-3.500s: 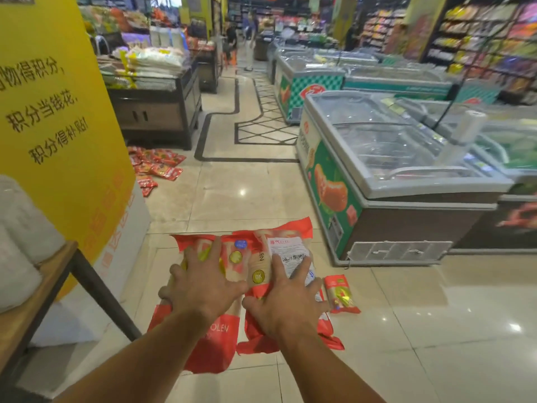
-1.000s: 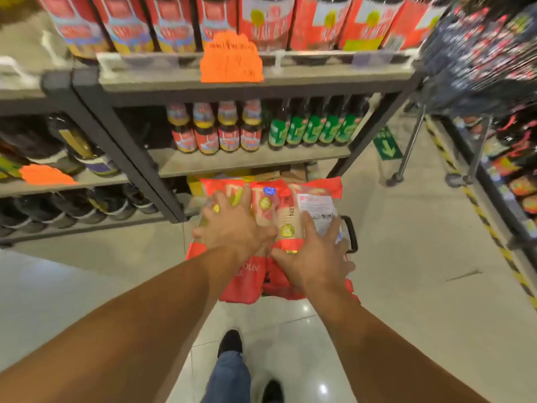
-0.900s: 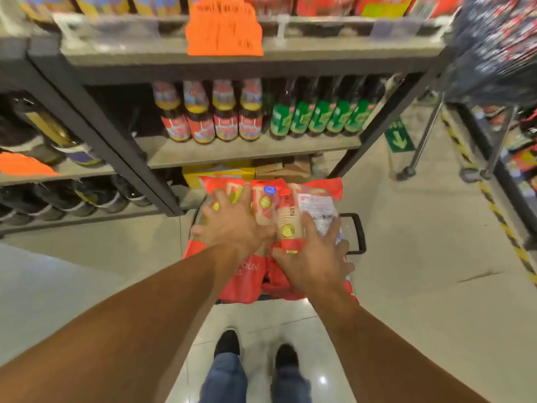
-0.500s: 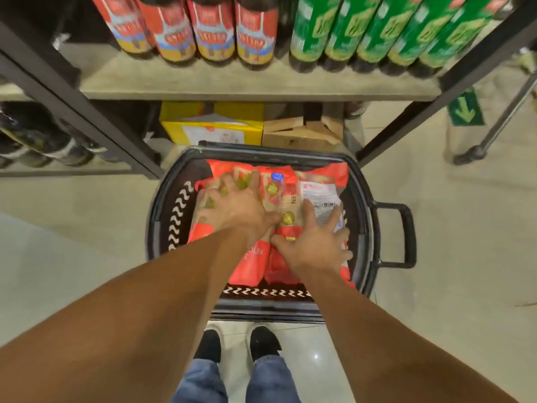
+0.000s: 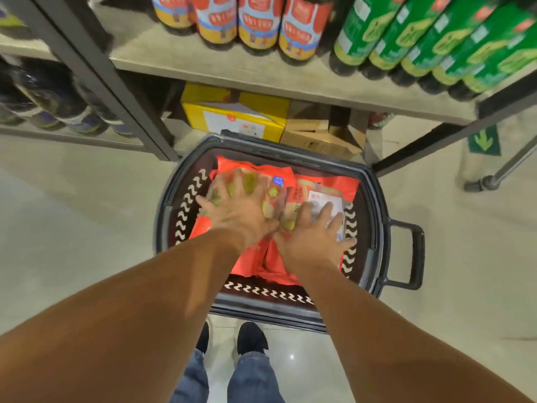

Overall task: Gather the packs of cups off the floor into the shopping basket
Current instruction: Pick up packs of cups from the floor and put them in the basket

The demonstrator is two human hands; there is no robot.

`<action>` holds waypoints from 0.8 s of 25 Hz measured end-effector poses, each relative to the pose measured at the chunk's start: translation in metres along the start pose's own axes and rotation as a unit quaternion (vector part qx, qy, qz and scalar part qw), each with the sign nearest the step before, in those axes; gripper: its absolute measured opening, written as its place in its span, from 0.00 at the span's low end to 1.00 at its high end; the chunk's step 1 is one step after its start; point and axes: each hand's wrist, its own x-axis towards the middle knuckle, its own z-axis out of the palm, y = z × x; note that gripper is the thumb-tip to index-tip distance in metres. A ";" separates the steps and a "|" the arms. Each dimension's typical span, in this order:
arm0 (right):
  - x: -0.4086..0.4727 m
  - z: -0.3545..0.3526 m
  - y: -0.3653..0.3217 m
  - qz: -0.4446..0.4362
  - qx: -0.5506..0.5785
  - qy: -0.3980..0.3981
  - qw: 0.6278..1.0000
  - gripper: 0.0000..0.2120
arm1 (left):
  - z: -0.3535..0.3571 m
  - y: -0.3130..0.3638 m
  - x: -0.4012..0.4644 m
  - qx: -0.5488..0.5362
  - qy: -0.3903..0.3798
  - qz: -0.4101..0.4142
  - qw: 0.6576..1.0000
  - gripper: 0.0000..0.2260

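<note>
Resting flat, spread left hand [image 5: 236,210], right hand [image 5: 315,237] on packs [image 5: 325,184]; basket [image 5: 377,199], tiled floor [image 5: 72,216].

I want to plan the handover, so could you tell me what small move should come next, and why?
Probably lift both hands away: the red packs already lie inside the shopping basket, with the left hand and right hand spread flat on top.

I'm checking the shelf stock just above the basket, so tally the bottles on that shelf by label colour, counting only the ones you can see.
Bottles with red-and-yellow labels: 4
Dark bottles with green labels: 5
Total: 9 bottles in view on the grey shelf; both rows are cut off by the top of the picture, so more may stand out of view.
</note>
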 end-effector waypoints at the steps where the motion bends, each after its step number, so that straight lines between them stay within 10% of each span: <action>1: -0.012 -0.017 -0.005 -0.043 -0.011 0.024 0.999 0.38 | -0.015 -0.005 -0.013 0.025 0.020 0.016 0.999 0.39; 12: -0.254 -0.231 -0.128 -0.354 -0.089 0.151 0.919 0.25 | -0.267 -0.119 -0.243 0.053 0.170 -0.082 0.981 0.34; 20: -0.493 -0.330 -0.336 -0.532 -0.123 0.207 0.812 0.25 | -0.417 -0.322 -0.452 -0.039 0.295 -0.275 0.914 0.33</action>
